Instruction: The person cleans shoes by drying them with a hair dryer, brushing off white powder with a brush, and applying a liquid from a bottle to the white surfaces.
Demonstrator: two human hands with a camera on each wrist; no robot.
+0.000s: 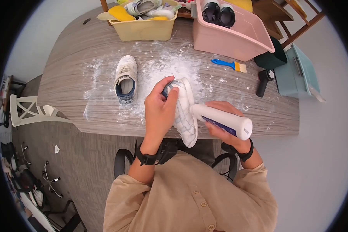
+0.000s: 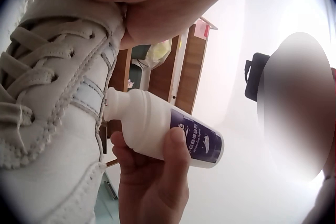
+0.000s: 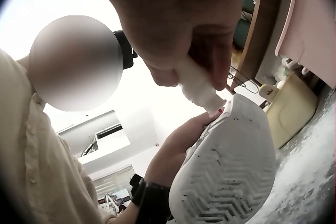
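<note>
My left hand (image 1: 161,110) grips a white lace-up sneaker (image 1: 185,112) by its collar and heel, the shoe tilted on its side above the table's near edge. My right hand (image 1: 222,133) holds a white squeeze bottle (image 1: 241,123) with a purple label (image 2: 199,139). The bottle's narrow neck (image 2: 116,103) points at the sneaker's side, its tip right at the upper. In the right wrist view the zigzag-patterned sole (image 3: 226,176) faces the camera, with dark specks on it. Another white sneaker (image 1: 125,79) with a dark blue lining stands upright to the left.
White powder (image 1: 174,63) is scattered over the wooden table (image 1: 73,73). A blue-handled brush (image 1: 229,65) and a black handheld device (image 1: 264,82) lie at right. A yellow bin (image 1: 143,31) and a pink bin (image 1: 232,42), both holding shoes, stand at the back. A light-blue box (image 1: 297,73) stands far right.
</note>
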